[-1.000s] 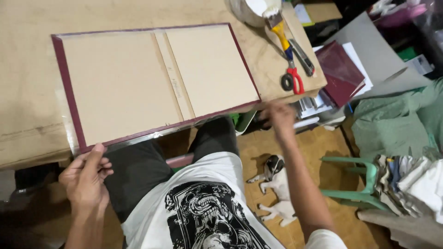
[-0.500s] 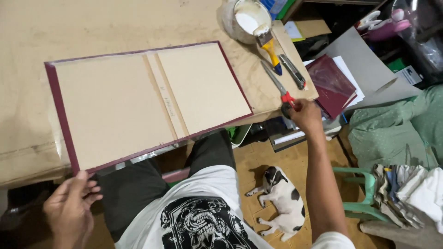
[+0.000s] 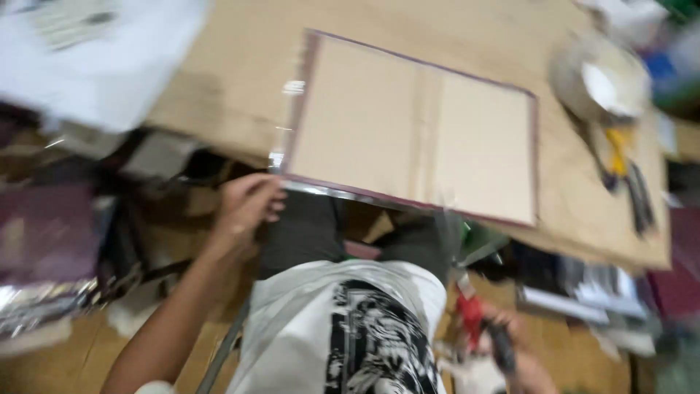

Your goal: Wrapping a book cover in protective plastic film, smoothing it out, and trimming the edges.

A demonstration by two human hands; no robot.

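Note:
The view is blurred by motion. An open book cover (image 3: pixel 408 124), tan boards with a maroon border, lies flat on the brown table (image 3: pixel 583 219). My left hand (image 3: pixel 248 204) is at the cover's near left corner, fingers bent against its shiny edge; the blur hides whether it grips. My right hand (image 3: pixel 514 354) is low at the bottom right, beside my lap, closed around red-handled scissors (image 3: pixel 470 314) whose blades point up toward the table edge.
A white round bowl (image 3: pixel 601 80) sits at the table's far right, with a yellow-handled tool (image 3: pixel 620 146) and dark tools (image 3: pixel 640 201) beside it. White sheets (image 3: pixel 95 58) lie at top left. Maroon books (image 3: pixel 44 233) are stacked at left, and papers (image 3: pixel 576 299) under the table at right.
My head has swung left and the view blurred. My right hand took the red-handled scissors off the table and brought them down by my lap. My left hand rose to the cover's near corner.

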